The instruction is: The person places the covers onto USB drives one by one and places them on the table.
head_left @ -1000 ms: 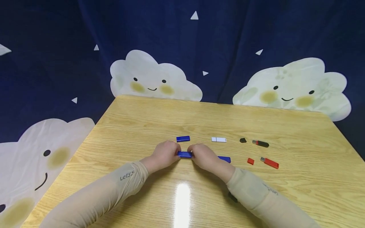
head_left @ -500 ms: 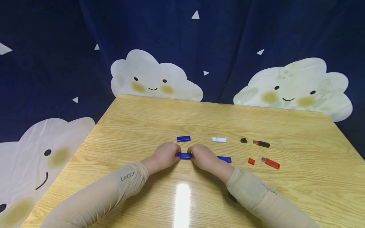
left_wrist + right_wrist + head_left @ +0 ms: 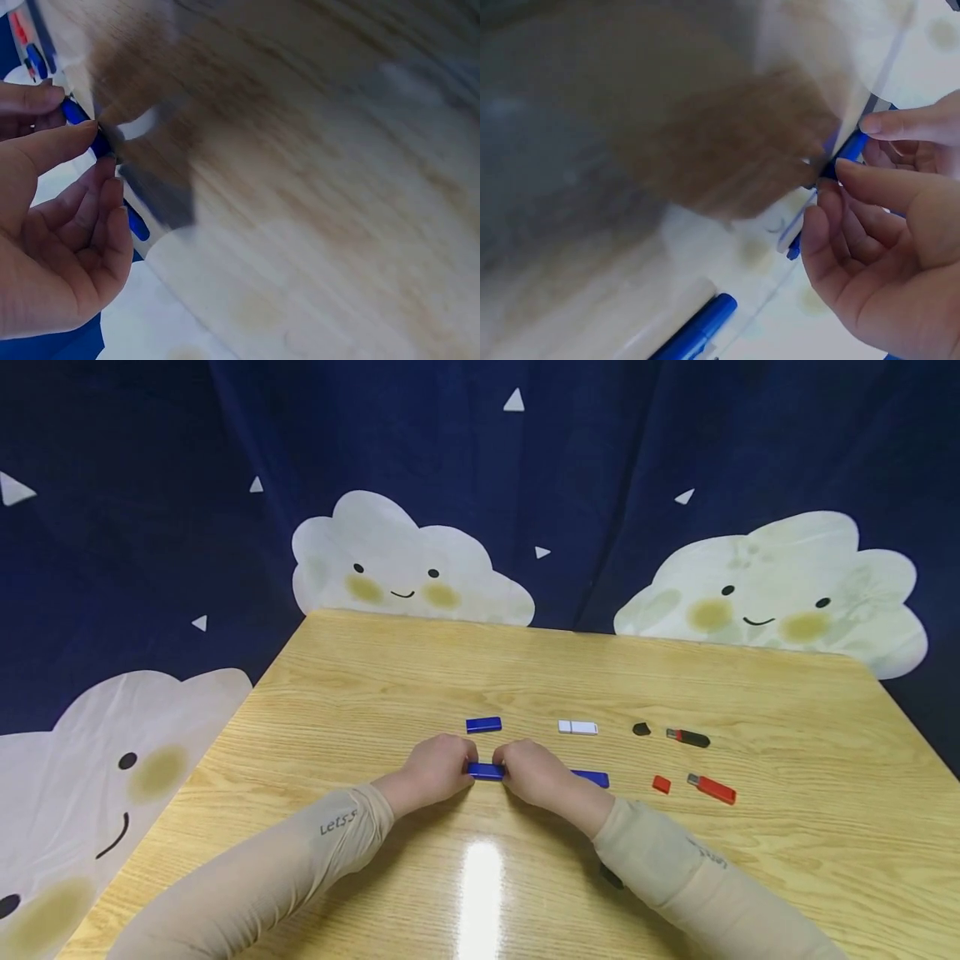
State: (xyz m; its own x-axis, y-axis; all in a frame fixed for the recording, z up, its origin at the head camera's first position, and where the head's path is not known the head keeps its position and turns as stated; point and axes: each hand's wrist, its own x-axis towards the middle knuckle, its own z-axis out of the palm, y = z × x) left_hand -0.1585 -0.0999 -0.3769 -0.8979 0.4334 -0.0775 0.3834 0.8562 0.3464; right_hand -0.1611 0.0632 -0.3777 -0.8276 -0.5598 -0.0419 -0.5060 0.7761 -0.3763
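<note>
A small blue stick lies crosswise between the two hands, just above or on the wooden table. Its left end is pinched by my left hand, its right end by my right hand. From the left wrist, thumb and fingers of the left hand show on the blue stick. In the right wrist view the right hand pinches the blue stick beside the other hand's thumb. The fingers cover both ends.
On the wooden table lie another blue stick, a white stick, a black cap, a black-and-red USB stick, a red cap and a red USB stick. A blue piece is partly behind the right wrist.
The held blue stick and both hands sit very slightly lower in the head view than a second ago. The grip of both hands looks the same.
</note>
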